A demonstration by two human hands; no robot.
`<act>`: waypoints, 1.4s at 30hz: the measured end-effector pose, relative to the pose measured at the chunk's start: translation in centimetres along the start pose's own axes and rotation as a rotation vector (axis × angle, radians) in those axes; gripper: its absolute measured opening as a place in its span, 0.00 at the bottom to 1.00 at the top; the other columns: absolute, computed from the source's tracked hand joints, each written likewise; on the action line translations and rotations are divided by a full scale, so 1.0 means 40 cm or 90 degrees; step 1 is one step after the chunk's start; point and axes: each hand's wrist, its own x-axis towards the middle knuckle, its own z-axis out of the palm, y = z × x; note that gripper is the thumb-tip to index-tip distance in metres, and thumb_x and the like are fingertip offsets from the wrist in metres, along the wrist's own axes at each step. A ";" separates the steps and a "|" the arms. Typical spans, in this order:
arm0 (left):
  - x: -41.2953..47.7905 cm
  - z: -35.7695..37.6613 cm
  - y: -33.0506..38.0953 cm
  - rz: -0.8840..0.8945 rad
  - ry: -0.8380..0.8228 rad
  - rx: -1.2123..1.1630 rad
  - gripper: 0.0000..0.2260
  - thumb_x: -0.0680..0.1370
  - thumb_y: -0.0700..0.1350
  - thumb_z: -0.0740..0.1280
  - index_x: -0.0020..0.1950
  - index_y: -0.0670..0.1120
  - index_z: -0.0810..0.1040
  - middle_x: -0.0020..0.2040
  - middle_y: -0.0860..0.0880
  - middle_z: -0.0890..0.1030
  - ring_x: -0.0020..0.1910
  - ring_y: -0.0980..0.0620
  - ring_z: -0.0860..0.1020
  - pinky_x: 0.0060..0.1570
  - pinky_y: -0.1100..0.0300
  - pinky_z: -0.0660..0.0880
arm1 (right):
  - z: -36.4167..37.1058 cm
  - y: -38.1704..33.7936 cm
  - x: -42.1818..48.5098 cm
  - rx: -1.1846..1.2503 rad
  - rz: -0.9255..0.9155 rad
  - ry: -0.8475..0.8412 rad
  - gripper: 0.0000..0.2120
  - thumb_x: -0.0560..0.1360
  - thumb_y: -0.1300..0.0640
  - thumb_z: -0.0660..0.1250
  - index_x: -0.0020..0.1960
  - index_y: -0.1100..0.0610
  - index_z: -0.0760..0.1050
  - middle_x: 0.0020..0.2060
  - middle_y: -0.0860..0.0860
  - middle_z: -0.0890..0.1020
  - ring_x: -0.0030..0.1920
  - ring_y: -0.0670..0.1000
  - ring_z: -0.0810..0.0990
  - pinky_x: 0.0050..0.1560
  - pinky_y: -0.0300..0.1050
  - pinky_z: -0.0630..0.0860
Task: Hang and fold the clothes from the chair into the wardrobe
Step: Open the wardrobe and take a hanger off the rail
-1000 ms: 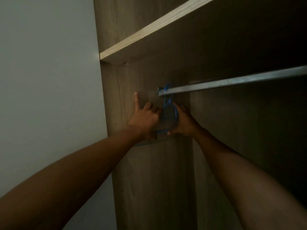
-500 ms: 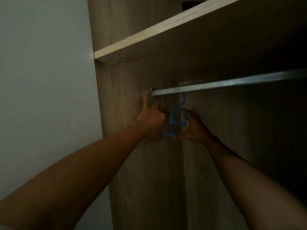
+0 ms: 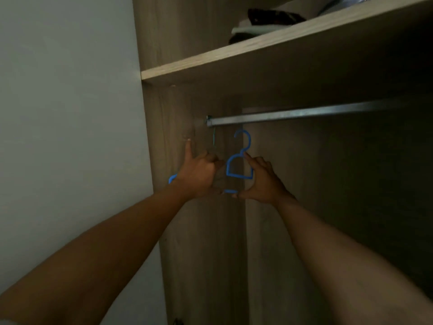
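Centre frame: bare blue plastic hanger (image 3: 239,176), hook just under the metal rail (image 3: 304,113), not on it. Left hand (image 3: 199,174) curls round its frame-left arm, index out; right hand (image 3: 262,181) pinches neck and bar. Likely fetching; next, bring it down and dress it.

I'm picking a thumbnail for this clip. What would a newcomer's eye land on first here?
The bright blue hanger, mid-frame in the dim wardrobe, held by the left hand and right hand, its hook just under the rail and not on it. Next, the pale shelf slanting across the top, with dark items on it.
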 end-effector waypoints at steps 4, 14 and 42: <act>-0.079 -0.079 0.015 -0.005 -0.010 -0.005 0.39 0.71 0.67 0.68 0.78 0.56 0.60 0.71 0.50 0.69 0.73 0.48 0.65 0.68 0.27 0.37 | -0.035 -0.067 -0.076 -0.011 0.000 -0.013 0.63 0.55 0.36 0.81 0.80 0.42 0.49 0.65 0.47 0.68 0.63 0.53 0.67 0.60 0.58 0.75; -0.397 -0.292 0.087 -0.106 -0.032 -0.004 0.40 0.69 0.67 0.70 0.78 0.57 0.61 0.68 0.47 0.71 0.69 0.47 0.69 0.71 0.28 0.42 | -0.115 -0.282 -0.294 0.026 -0.104 -0.063 0.61 0.57 0.40 0.82 0.81 0.46 0.50 0.69 0.51 0.68 0.70 0.56 0.65 0.66 0.53 0.71; -1.296 -0.761 0.101 -0.335 -0.160 0.082 0.46 0.69 0.67 0.71 0.80 0.53 0.52 0.59 0.48 0.71 0.48 0.50 0.74 0.49 0.57 0.73 | -0.055 -0.977 -0.862 0.053 -0.313 -0.077 0.59 0.58 0.31 0.74 0.80 0.45 0.49 0.68 0.49 0.67 0.62 0.52 0.68 0.58 0.53 0.73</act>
